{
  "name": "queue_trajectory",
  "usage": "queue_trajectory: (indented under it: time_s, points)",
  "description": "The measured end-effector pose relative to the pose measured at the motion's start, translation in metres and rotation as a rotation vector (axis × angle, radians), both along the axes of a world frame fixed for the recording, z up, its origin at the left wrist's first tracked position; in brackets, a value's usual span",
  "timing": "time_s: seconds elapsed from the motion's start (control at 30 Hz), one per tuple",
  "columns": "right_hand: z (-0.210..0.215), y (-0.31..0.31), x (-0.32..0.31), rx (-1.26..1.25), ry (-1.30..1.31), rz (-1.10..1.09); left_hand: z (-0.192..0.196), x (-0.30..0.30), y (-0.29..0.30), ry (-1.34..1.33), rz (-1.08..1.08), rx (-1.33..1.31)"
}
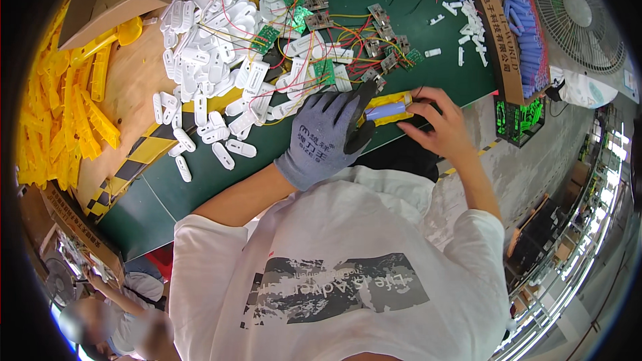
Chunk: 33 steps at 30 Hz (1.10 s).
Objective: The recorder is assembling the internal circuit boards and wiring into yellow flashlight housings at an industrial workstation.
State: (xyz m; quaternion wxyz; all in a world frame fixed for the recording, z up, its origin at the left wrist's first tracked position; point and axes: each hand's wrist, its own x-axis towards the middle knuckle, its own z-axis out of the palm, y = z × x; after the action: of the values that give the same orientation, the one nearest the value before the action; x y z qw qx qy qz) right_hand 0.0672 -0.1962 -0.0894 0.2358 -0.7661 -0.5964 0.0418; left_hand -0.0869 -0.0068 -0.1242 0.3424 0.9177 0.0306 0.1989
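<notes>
Head view, contents listed by size: your green work mat (401, 27) spans the bench; a heap of white plastic shells (214, 60) covers its left and far part, with yellow plastic strips (60, 127) stacked further left past the cardboard. Small circuit boards trailing red and yellow wires (348, 40) lie tangled just beyond your hands. A box of blue cylindrical cells (521, 13) stands far right. Your left hand (328, 137), in a grey glove, is curled down onto a yellow housing (388, 108), pinning it to the mat's near edge. Your right hand (435, 124), bare, pinches at the end of a blue cell (386, 111) lying in that housing. Risk, by judgement: the fine wires sit close and could snag or pinch under the cell; the housing, so near the edge, could slip off.
</notes>
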Motion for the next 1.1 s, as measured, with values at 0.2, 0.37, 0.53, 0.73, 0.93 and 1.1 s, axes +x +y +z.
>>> queue_trajectory:
  time_s: [0.2, 0.37, 0.53, 0.73, 0.93, 1.1]
  points:
    - [-0.005, -0.014, 0.011, 0.095, 0.228, -0.034, 0.010, 0.007, 0.001, -0.186, 0.010, -0.173]
    - [0.013, -0.071, 0.016, 0.266, 0.306, -0.233, 0.002, 0.008, -0.009, -0.499, 0.110, -0.120]
    - [0.045, -0.045, 0.059, 0.395, 0.082, -0.379, 0.003, -0.002, 0.003, -0.387, 0.105, -0.116]
    - [0.031, 0.131, 0.145, 0.466, 0.027, -0.720, 0.009, 0.001, 0.011, -0.127, -0.035, -0.188]
    - [0.014, 0.316, 0.244, 0.448, -0.126, -0.717, -0.002, -0.003, 0.003, -0.093, -0.079, -0.226]
    - [-0.026, 0.379, 0.294, 0.147, -0.176, -0.900, -0.019, -0.005, -0.009, -0.111, -0.096, -0.156]
